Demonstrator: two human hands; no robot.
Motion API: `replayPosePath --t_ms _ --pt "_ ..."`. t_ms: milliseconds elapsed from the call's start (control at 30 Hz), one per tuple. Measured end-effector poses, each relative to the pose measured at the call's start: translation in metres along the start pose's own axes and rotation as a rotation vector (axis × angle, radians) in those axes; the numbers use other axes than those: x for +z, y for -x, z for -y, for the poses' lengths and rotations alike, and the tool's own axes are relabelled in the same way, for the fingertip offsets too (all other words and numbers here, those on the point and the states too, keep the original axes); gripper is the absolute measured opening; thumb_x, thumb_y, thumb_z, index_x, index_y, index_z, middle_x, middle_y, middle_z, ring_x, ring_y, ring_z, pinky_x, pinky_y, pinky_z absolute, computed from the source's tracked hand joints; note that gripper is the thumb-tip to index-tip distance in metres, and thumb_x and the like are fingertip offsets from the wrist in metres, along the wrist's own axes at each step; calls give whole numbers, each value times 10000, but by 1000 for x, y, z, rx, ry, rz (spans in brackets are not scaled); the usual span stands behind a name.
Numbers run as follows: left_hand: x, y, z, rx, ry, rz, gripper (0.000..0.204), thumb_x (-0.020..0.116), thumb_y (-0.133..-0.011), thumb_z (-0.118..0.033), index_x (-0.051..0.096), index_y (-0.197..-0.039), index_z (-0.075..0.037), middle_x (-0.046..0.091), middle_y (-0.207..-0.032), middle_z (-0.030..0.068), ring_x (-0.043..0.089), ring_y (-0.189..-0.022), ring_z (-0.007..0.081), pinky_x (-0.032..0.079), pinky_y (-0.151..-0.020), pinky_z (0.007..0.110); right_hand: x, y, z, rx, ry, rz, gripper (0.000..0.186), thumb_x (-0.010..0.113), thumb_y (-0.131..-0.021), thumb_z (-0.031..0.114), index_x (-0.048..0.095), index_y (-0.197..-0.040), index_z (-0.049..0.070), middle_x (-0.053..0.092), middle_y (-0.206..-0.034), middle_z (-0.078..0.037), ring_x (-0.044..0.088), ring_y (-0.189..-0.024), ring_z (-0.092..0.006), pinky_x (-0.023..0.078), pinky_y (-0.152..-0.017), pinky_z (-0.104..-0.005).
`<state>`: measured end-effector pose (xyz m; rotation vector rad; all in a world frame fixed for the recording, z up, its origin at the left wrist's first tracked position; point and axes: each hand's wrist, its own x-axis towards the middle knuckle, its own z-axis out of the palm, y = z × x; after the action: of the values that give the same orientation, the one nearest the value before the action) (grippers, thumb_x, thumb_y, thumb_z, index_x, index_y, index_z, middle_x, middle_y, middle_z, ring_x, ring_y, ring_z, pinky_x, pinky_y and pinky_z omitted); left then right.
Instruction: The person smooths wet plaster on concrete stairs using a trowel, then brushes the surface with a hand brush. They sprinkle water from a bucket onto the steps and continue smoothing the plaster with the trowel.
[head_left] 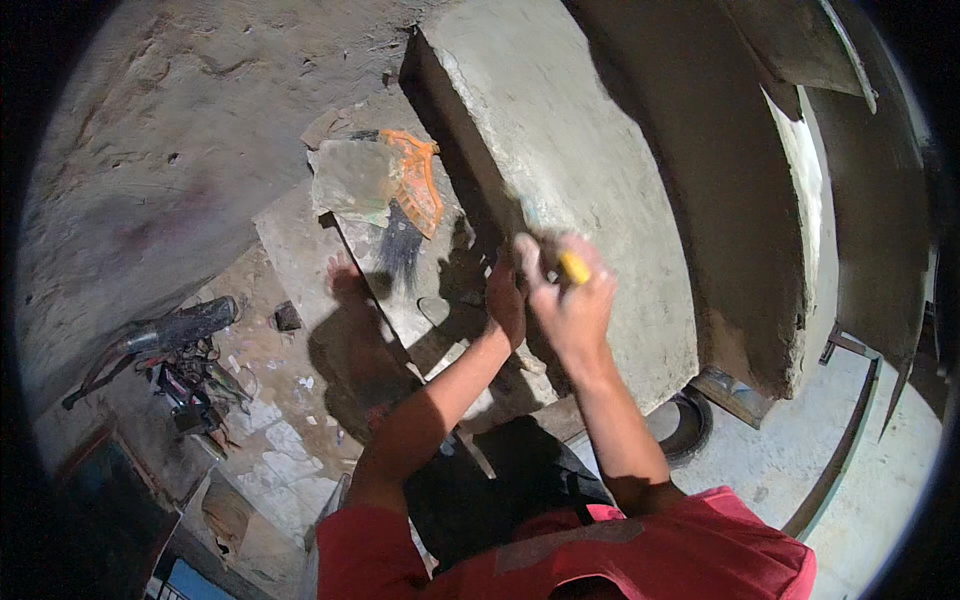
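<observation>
My right hand is closed round a tool with a yellow handle over the left edge of a pale grey concrete slab. The tool's working end is blurred, so I cannot make out its kind. A light bluish-white patch shows at the slab edge just beyond the fingers. Close on the left, my left hand is raised against the slab's shadowed side, its fingers stretched upward and partly hidden. Nothing shows in it.
An orange brush head with black bristles lies on the floor to the left, partly under a grey sheet. A dark cylindrical part and tangled scraps lie farther left. A black tyre stands beyond the slab's near right corner.
</observation>
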<state>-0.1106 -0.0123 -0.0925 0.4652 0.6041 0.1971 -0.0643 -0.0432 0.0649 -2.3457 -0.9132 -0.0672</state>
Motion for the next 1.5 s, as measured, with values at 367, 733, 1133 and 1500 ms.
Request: replayPosePath --t_ms 367,733,1133,1500 --pt "8 -2 -13 28 121 -245 507 567 -1053 -332 514 -1524 -153 524 -1517 -6 501 -1284 129 394 -1081 332 25 -102 17 -81 -74 194 249 758 -897 242 682 -1028 44 671 -968 -221 679 -878 -417 535 -733 -479" --pt "-10 -8 -43 67 -1 -108 527 556 -1047 -347 531 -1477 -43 539 -1486 32 484 -1358 183 338 -1167 350 -23 -86 -36 -425 -102 89 361 763 -781 17 724 -1131 96 721 -1102 -155 712 -1015 -344 585 -825 -419" --pt "-72 27 22 60 -406 -313 571 537 -1061 -258 414 -1552 7 444 -1581 144 478 -1385 259 435 -1085 397 -175 144 -177 203 440 514 651 593 -877 14 556 -1476 265 477 -1551 -178 443 -1436 -403 405 -1173 -475" --pt "-20 186 113 162 -941 -265 570 588 -1027 -228 460 -1506 53 586 -1441 242 565 -1314 315 394 -1124 390 -299 155 -140 275 53 -74 267 680 -937 203 690 -1161 59 711 -1096 -189 691 -998 -405 568 -843 -494"
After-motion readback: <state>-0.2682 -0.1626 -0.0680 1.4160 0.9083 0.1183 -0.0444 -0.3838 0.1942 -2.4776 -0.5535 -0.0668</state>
